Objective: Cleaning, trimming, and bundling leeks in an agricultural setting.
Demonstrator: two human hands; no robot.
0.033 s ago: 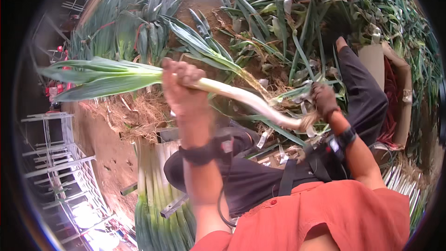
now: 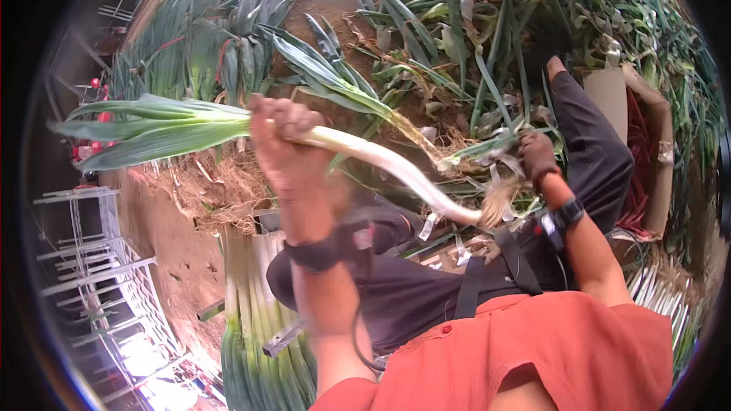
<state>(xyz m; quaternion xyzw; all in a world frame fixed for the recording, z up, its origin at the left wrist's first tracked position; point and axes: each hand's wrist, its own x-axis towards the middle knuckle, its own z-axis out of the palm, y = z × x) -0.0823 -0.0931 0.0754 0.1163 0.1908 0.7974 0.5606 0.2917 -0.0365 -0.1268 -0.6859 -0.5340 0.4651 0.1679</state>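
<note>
My left hand [image 2: 288, 141] is wrapped round a long leek [image 2: 381, 160] where its green leaves turn to white stem. The leek lies slantwise across the view, its leaves fanning out to the left. Its white stem bends down to a brown tuft of roots [image 2: 499, 202] at the right. Above and right of those roots is my right hand [image 2: 537, 156], apart from the leek, with fingers curled near some loose leaf scraps [image 2: 495, 144]. What its fingers hold, if anything, is hidden. Another leek [image 2: 343, 91] with a dirty, yellowed stem lies on the ground beyond.
Tied leek bundles [image 2: 183, 53] stand at the far left, roots toward me. More leeks [image 2: 263, 289] rest by a metal bar [image 2: 285, 339] beside my left knee. A heap of loose leaves [image 2: 487, 30] covers the far right. A cardboard box [image 2: 661, 152] holds red material near my right leg.
The leek has shifted slightly left with my left hand. My right hand has moved slightly up and right, and the gap between it and the roots has widened.
</note>
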